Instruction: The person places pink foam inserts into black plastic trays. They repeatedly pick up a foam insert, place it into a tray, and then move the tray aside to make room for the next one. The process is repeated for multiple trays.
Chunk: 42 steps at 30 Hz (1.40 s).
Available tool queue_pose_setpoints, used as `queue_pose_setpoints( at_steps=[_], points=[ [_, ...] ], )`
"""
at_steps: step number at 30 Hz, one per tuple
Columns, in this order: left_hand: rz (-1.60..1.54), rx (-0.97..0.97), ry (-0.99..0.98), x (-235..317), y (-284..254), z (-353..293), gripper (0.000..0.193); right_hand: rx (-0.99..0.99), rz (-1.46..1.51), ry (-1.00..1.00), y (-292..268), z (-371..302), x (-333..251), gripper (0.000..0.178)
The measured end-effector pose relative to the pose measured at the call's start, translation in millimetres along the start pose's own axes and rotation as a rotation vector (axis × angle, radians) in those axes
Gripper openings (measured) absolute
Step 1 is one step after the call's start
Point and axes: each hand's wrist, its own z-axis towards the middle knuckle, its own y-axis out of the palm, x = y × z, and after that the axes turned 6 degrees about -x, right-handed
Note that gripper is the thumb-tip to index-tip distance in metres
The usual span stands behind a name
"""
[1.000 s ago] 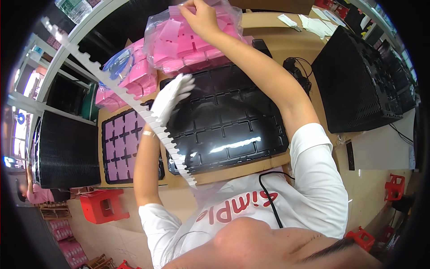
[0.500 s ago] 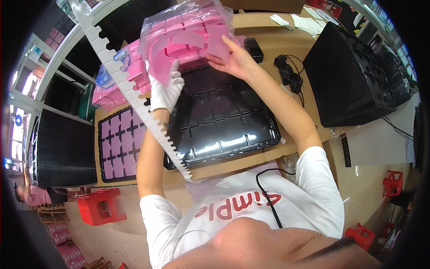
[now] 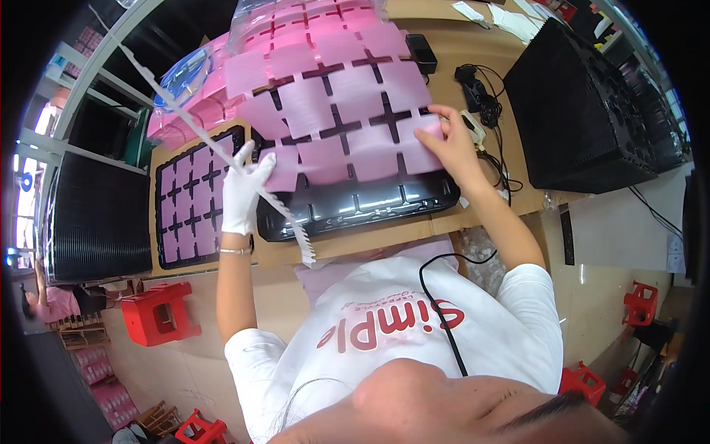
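Observation:
A pink sheet [image 3: 366,152] with cross-shaped cutouts is spread over a shiny black tray [image 3: 355,211], whose near side shows beyond the sheet. My left hand [image 3: 248,185], in a white glove, is closed at the sheet's near left corner. My bare right hand [image 3: 452,144] pinches its right edge between thumb and fingers. The sheet's far part overlaps a pile of similar pink sheets [image 3: 259,22] in clear plastic. Left of my gloved hand lies a second black tray [image 3: 160,214] lined with pink. A white toothed strip [image 3: 196,127] crosses the view diagonally past my left hand.
Tall stacks of black trays stand at the right [image 3: 562,118] and left [image 3: 96,214]. Behind my right hand are a black box [image 3: 421,52] and an adapter with cables [image 3: 473,85]. A blue coil [image 3: 188,74] rests on pink packs. A red stool [image 3: 159,314] stands on the floor.
The pink sheet has come from the pile toward me and unfolded across the black tray. Both hands have moved nearer and farther apart with it.

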Motion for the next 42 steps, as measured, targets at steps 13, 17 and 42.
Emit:
queue_pose_setpoints(
  at_steps=[13, 17, 42],
  points=[
    [0.433, 0.074, 0.033, -36.4, -4.2, -31.4, 0.048, 0.047, -0.272, 0.031, -2.8, -40.6, 17.6, 0.050],
    [0.548, 0.100, -0.001, -26.7, -0.8, -38.3, 0.060, 0.022, -0.384, 0.027, -4.5, -40.6, 13.7, 0.049],
    [1.411, 0.015, 0.853, -25.5, 6.9, 108.6, 0.039, -0.070, -1.093, -0.806, 5.4, 120.2, 58.6, 0.034]
  ],
)
